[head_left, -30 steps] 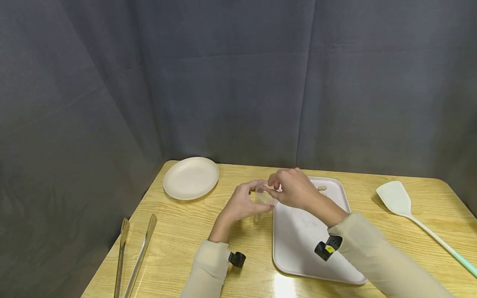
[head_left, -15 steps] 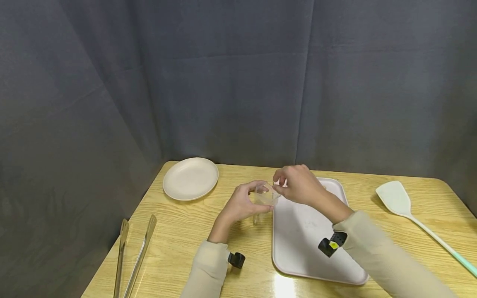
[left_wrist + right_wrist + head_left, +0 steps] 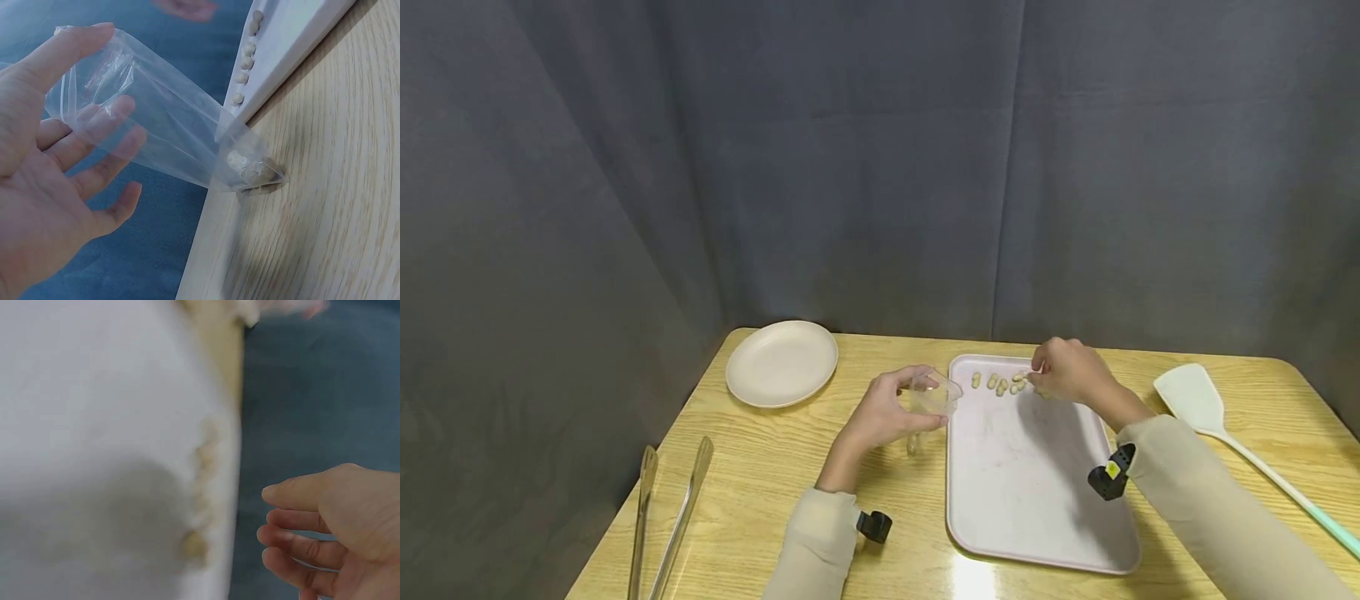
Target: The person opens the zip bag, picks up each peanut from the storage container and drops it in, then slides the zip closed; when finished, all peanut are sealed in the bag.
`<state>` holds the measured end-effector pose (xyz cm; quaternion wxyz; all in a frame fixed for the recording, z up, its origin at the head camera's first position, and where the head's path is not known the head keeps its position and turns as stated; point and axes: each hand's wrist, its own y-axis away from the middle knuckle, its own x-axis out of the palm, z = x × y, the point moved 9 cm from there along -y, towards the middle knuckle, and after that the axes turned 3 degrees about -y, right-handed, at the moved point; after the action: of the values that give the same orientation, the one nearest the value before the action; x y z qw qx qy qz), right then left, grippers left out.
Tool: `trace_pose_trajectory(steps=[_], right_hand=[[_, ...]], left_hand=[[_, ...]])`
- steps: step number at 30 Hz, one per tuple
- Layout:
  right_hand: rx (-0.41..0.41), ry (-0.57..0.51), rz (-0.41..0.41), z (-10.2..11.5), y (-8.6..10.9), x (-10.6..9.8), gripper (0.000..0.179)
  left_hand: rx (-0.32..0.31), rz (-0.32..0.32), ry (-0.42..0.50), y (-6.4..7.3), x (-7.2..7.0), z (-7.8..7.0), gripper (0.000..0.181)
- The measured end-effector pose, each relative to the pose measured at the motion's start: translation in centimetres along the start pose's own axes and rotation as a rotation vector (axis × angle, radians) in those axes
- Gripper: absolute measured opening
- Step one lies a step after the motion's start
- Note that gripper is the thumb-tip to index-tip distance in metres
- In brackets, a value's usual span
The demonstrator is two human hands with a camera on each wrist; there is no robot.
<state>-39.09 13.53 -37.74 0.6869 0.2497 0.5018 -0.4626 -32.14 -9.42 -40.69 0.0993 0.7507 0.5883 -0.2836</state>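
Note:
In the head view, my left hand [image 3: 883, 410] holds a clear plastic bag [image 3: 936, 398] by its spread mouth, beside the tray's left edge. The left wrist view shows the thumb at the bag's rim and a few peanuts [image 3: 262, 170] in its bottom corner, down at the wooden table. My right hand [image 3: 1071, 372] is over the far right part of the pale tray [image 3: 1015, 483], beside a row of several peanuts [image 3: 1002, 387]. Its thumb and loosely bent fingers stand apart in the right wrist view, with nothing seen between them. That view's peanuts are blurred.
A round cream plate [image 3: 782, 364] lies at the table's far left. Metal tongs [image 3: 679, 525] rest at the front left. To the right of the tray is a white turner [image 3: 1195, 398] with a green handle end. Dark cloth [image 3: 865, 167] hangs behind the table.
My right hand has left the bag's mouth and moved right to the tray's far end, bringing the row of peanuts into sight. The left hand and bag have stayed nearly in place.

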Motion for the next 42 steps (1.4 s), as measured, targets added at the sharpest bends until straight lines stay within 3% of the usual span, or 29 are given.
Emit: trace_pose_trajectory(steps=[4, 8, 26, 33, 42], right_hand=[[0.087, 0.013, 0.052, -3.5, 0.5, 2.4, 0.014], [0.131, -0.002, 0.059, -5.1, 1.0, 3.8, 0.014], [0.135, 0.005, 0.013, -5.4, 1.1, 3.8, 0.014], [0.017, 0.016, -0.08, -1.9, 0.2, 0.8, 0.01], [-0.224, 0.033, -0.189, 7.3, -0.1, -1.9, 0.005]], left_hand=[[-0.007, 0.002, 0.002, 0.1, 0.1, 0.2, 0.075], [-0.01, 0.005, 0.01, 0.3, 0.2, 0.2, 0.073], [-0.011, 0.005, 0.006, 0.2, 0.1, 0.1, 0.072], [-0.007, 0.004, -0.005, -0.1, 0.2, 0.2, 0.072], [0.012, 0.002, 0.003, -0.3, 0.1, 0.1, 0.074]])
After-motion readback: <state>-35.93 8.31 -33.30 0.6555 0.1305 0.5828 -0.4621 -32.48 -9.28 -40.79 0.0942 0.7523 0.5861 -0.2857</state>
